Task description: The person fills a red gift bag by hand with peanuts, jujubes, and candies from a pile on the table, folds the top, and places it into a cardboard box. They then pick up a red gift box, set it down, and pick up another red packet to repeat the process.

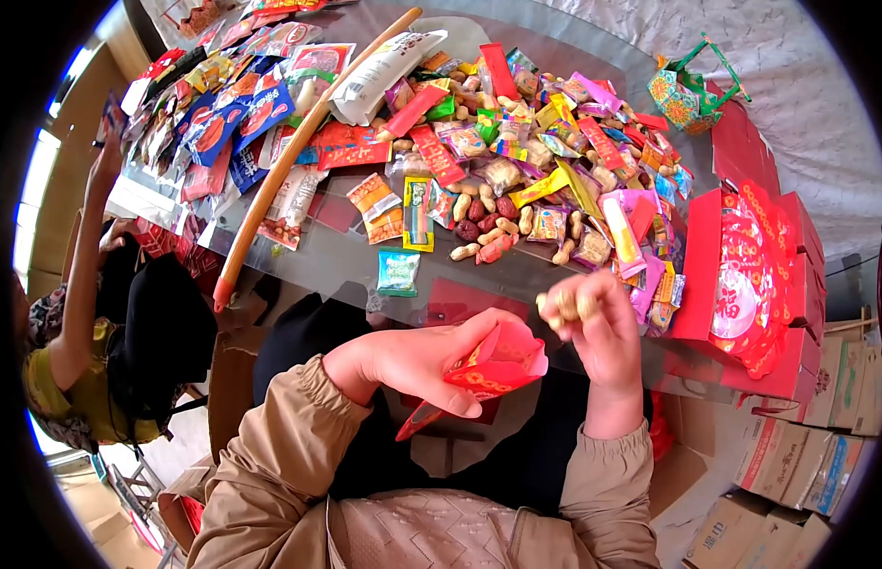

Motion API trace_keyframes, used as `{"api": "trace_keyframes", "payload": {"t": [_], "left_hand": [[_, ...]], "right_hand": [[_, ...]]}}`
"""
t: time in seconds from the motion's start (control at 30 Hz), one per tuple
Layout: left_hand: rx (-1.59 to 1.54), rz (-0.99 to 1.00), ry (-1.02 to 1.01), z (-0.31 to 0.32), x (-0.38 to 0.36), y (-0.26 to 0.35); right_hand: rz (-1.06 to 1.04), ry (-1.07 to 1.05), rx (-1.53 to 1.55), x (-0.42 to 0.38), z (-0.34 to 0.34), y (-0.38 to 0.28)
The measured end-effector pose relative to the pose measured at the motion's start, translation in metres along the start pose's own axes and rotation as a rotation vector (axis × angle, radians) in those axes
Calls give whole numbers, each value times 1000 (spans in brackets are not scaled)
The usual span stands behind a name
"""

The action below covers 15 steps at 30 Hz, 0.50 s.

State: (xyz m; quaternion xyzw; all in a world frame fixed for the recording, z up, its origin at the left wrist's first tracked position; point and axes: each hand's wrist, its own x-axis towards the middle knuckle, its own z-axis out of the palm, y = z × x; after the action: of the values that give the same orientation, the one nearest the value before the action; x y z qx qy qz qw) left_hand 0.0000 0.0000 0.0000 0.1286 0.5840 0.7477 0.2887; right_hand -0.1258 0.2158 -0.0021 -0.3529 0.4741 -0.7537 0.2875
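Observation:
My left hand (413, 362) is wrapped round a red paper pouch (503, 365) with gold print, its top spread apart above my lap. To the right of the pouch, my raised right hand (607, 341) pinches a few peanuts (572, 307) between its fingers. Just beyond both hands lies a heap of wrapped sweets (564, 185), loose peanuts (465, 252) and dark red dates or nuts (468, 229). Nearest to my left hand on the glass table (337, 256) is a small teal packet (397, 272). What the pouch holds inside is hidden.
A long wooden stick (289, 156) lies across the table, dividing the sweets from piled snack packets (213, 123). Red printed pouches (749, 284) are stacked at the right, near a green basket (686, 93). Another person's arm (85, 247) reaches in at left. Cardboard boxes (792, 455) stand lower right.

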Motion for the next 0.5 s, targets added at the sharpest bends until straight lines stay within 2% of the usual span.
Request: {"api": "trace_keyframes", "payload": {"t": [0.07,0.1,0.13,0.17,0.27,0.4,0.5], "left_hand": [[38,18,10,2,5,0],[57,26,10,3,6,0],[113,-55,35,-2,-8,5],[119,-40,31,-1,-1,2],[135,-38,30,2,9,-2],[126,-75,33,2,11,1],[57,-56,8,4,16,-2]], "right_hand": [[64,-129,59,-4,7,-18],[112,-144,15,-5,10,-22],[112,-150,58,-6,20,-2],[173,-105,138,-9,20,-10],[155,-102,-8,-9,4,-19],[58,-169,-486,-4,1,-24],[-29,-23,-435,-6,1,-17]]}}
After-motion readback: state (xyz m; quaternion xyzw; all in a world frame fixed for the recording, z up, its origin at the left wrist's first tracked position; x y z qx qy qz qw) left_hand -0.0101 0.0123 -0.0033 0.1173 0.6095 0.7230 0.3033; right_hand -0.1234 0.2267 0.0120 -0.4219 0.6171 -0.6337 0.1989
